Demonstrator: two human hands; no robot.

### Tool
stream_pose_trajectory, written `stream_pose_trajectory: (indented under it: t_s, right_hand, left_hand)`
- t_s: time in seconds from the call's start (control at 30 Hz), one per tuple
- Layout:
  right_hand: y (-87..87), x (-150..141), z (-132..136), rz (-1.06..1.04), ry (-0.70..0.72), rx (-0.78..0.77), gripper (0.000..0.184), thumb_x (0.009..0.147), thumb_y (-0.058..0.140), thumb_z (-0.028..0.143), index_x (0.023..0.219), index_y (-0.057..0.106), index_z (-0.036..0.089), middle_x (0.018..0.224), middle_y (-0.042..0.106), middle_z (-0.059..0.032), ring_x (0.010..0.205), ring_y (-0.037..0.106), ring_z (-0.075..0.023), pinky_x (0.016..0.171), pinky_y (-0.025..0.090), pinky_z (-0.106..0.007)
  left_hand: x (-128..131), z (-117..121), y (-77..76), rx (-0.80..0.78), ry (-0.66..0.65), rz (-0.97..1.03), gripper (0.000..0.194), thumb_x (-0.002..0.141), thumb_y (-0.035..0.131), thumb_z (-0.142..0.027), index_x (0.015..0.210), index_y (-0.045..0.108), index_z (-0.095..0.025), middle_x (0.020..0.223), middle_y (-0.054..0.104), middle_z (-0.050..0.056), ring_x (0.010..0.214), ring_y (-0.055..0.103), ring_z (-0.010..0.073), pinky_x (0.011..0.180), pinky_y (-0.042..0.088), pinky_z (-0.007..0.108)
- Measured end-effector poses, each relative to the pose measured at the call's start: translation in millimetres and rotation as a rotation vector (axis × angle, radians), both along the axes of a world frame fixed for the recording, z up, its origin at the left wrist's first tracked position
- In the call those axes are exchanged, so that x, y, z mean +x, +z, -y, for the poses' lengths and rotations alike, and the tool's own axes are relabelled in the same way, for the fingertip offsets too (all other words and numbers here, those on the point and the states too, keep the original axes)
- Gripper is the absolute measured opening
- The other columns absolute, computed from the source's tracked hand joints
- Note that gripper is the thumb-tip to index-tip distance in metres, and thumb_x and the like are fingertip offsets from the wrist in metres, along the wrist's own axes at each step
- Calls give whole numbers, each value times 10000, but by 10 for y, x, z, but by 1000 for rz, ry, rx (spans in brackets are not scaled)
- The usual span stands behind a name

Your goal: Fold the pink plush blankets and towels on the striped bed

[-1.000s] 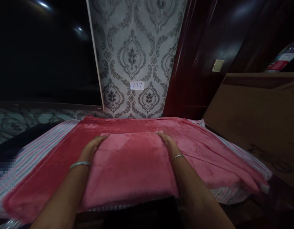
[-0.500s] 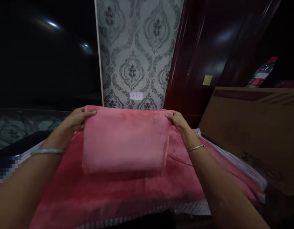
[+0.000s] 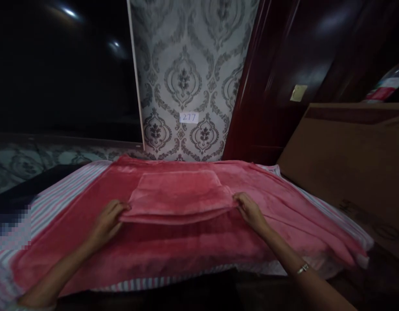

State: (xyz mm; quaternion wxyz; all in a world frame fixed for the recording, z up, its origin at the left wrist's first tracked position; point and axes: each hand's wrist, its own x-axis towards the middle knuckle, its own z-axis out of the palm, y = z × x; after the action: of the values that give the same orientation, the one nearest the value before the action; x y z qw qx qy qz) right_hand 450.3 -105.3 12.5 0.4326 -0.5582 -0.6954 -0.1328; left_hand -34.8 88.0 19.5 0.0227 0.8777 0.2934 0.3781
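A folded pink towel (image 3: 178, 194) lies over a larger red-pink plush blanket (image 3: 147, 246), its near edge lifted a little in a double layer. My left hand (image 3: 110, 218) pinches the near left corner of the towel between thumb and fingers. At the near right corner, my right hand (image 3: 249, 209) is closed on the towel in the same way. The towel's far part rests flat on the blanket. Beneath the blanket, a striped cloth (image 3: 68, 190) shows along the left side and the front edge.
Behind stands a wall with patterned wallpaper (image 3: 183, 77) and a paper label (image 3: 189, 117) reading 277. A dark screen (image 3: 63, 77) is at the left. To the right, a cardboard box (image 3: 348, 164) carries a plastic bottle (image 3: 385, 88), beside dark red wood panelling (image 3: 270, 77).
Both hands have come down and nearer with the towel, which hung upright before and now mostly lies on the blanket. The grip has moved from its upper edge to its near corners.
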Motion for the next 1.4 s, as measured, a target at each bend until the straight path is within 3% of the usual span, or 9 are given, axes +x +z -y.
stream_pose_trajectory:
  t_s: [0.1, 0.23, 0.33, 0.43, 0.63, 0.73, 0.87, 1.03, 1.4]
  right_hand:
    - [-398, -111, 254, 14, -5, -46, 212, 876, 398, 118, 951, 553, 241, 969, 648, -89, 965, 624, -237, 849, 521, -394]
    - [-578, -164, 453, -18, -40, -110, 147, 911, 458, 179, 968, 574, 249, 994, 655, -93, 995, 630, -256, 866, 530, -424]
    - [-512, -147, 554, -51, -85, -105, 125, 944, 544, 314, 1031, 608, 253, 1009, 672, -91, 1002, 636, -265, 885, 529, -430]
    - [-281, -224, 498, -76, -215, -36, 253, 992, 472, 395, 1108, 639, 243, 1061, 685, -107, 1035, 627, -269, 940, 506, -442]
    - [125, -806, -124, 93, -309, -256, 559, 1005, 411, 487, 1479, 477, 198, 1487, 499, -150, 1402, 404, -322, 1148, 322, -537]
    - [74, -1007, -312, 161, -406, -452, 621, 987, 467, 534, 1520, 445, 217, 1583, 375, -161, 1477, 278, -382, 1163, 253, -586]
    - [-142, -1018, -334, 172, -452, -581, 664, 968, 490, 589, 1530, 440, 241, 1610, 331, -155, 1499, 218, -416, 1174, 213, -602]
    - [-316, -945, -326, 158, -444, -563, 684, 955, 500, 598, 1537, 429, 245, 1617, 325, -141, 1508, 208, -392, 1181, 228, -577]
    - [-407, -938, -352, 118, -431, -519, 651, 953, 514, 550, 1532, 437, 262, 1632, 301, -112, 1520, 190, -371, 1183, 252, -571]
  left_hand:
    - [-94, 217, -393, -2, 25, -57, 242, 843, 459, -302, 1003, 638, -276, 1040, 681, 91, 1018, 657, 265, 900, 547, 407]
    - [-101, 386, -442, -63, 24, -70, 212, 865, 470, -319, 1001, 622, -263, 1020, 676, 84, 986, 667, 252, 893, 553, 391]
    - [-114, 467, -309, -95, 28, -67, 224, 881, 495, -362, 1039, 623, -268, 1091, 672, 85, 1066, 644, 262, 965, 526, 418]
    - [43, 528, -86, -76, 66, -60, 307, 918, 450, -391, 1143, 632, -288, 1278, 638, 85, 1206, 592, 285, 1062, 467, 478]
    - [1096, 659, 243, 49, 106, -336, 572, 964, 408, -483, 1447, 512, -195, 1543, 464, 154, 1450, 392, 336, 1200, 288, 574]
    - [1425, 673, 183, 64, 192, -451, 682, 930, 480, -581, 1488, 485, -189, 1589, 371, 208, 1482, 307, 415, 1188, 231, 657]
    - [1442, 593, -35, -68, 322, -499, 752, 877, 539, -643, 1491, 491, -211, 1591, 368, 208, 1479, 281, 464, 1158, 216, 705]
    - [1399, 546, -221, -114, 371, -520, 821, 834, 569, -687, 1513, 459, -238, 1631, 298, 180, 1504, 219, 455, 1170, 195, 685]
    - [1406, 511, -310, -126, 381, -472, 822, 817, 537, -713, 1491, 492, -244, 1624, 327, 162, 1504, 221, 447, 1176, 163, 672]
